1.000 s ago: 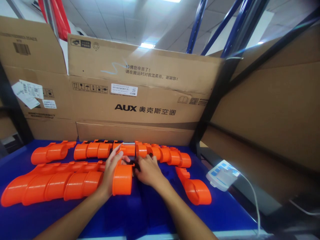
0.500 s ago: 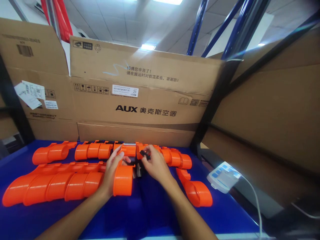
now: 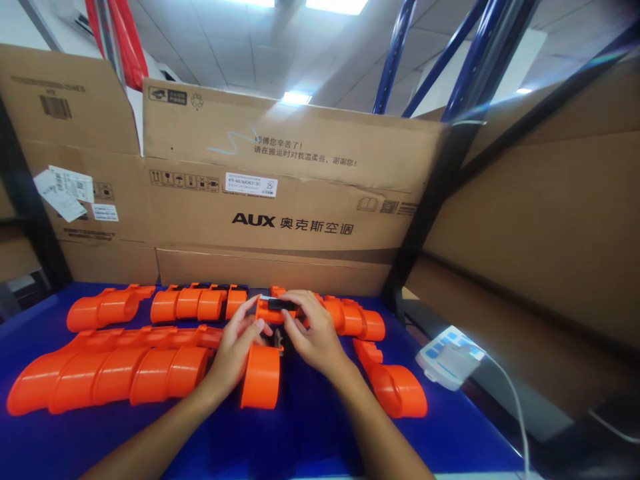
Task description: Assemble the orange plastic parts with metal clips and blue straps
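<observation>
My left hand [image 3: 234,350] is closed round an orange curved plastic part [image 3: 263,379], with the thumb on its near side. The part's upper edge carries a white toothed strip, and a small metallic piece [image 3: 279,339] shows below. With its fingers pinched, my right hand [image 3: 317,337] holds a short black strip [image 3: 281,304] along the top of the orange part. The strip looks to be touching it; whether it is seated cannot be made out. Fingers hide the underside of the part.
Joined orange curved parts [image 3: 115,373] lie at the left, with a back row of similar parts [image 3: 187,303] behind. Another orange piece [image 3: 400,390] lies at the right, near a white power strip [image 3: 450,360] with a cable. A cardboard wall [image 3: 300,200] stands behind the blue table [image 3: 320,447].
The black strip has moved left, from beside the orange part onto its top, in my right hand. My left hand and the orange part have shifted slightly right.
</observation>
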### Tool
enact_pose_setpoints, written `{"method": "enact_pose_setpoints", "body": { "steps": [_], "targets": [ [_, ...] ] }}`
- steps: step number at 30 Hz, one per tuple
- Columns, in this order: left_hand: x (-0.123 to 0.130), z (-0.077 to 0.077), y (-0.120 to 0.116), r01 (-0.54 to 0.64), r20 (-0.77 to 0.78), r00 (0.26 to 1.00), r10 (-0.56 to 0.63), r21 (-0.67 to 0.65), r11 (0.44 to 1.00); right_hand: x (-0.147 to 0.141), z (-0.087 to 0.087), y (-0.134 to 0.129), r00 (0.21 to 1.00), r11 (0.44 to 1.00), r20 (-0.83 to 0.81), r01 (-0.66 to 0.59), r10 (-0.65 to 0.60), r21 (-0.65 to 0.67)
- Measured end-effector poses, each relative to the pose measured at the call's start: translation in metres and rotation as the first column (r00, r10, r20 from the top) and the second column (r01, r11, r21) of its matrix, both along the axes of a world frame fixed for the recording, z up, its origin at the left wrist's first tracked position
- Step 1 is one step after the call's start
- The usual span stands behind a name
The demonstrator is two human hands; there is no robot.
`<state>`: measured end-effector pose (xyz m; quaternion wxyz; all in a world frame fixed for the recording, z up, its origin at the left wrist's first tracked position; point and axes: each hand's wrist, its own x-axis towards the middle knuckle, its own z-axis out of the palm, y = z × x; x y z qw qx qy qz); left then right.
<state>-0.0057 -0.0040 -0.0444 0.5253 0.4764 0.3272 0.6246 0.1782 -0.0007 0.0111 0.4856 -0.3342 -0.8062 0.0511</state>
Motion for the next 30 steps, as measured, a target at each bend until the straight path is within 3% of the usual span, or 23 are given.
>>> {"method": "enact_pose_setpoints", "body": {
  "steps": [5,14,16,19,21,23,26,30],
  "targets": [
    [0.002,0.000,-0.002,0.042,-0.026,0.999,-0.041,0.034,0.999,-0.004,0.001,-0.002,0.998,0.997,0.021,-0.056,0.055,0.052],
    [0.002,0.002,-0.003,0.074,0.034,0.997,-0.074,-0.009,0.997,-0.004,0.001,-0.004,0.994,0.994,-0.027,-0.106,0.106,0.016],
    [0.001,0.004,-0.003,0.075,0.085,0.994,-0.072,-0.040,0.996,0.000,0.003,-0.003,0.996,0.998,-0.066,-0.054,0.053,-0.011],
    [-0.001,0.009,-0.004,0.077,0.141,0.988,-0.064,-0.090,0.993,0.011,0.008,0.003,0.989,0.987,-0.074,0.123,-0.131,-0.103],
    [-0.001,0.012,-0.005,0.072,0.166,0.985,-0.053,-0.110,0.991,0.020,0.011,0.007,0.969,0.952,0.038,0.245,-0.243,-0.180],
    [-0.001,0.012,-0.006,0.067,0.181,0.983,-0.044,-0.121,0.990,0.030,0.013,0.009,0.921,0.901,0.254,0.357,-0.295,-0.248],
    [-0.002,0.011,-0.006,0.049,0.176,0.984,-0.025,-0.131,0.990,0.042,0.012,0.007,0.819,0.835,0.522,0.447,-0.238,-0.320],
    [-0.003,0.010,-0.005,0.036,0.149,0.989,-0.018,-0.121,0.992,0.052,0.008,0.006,0.727,0.787,0.656,0.520,-0.203,-0.332]
  ]
}}
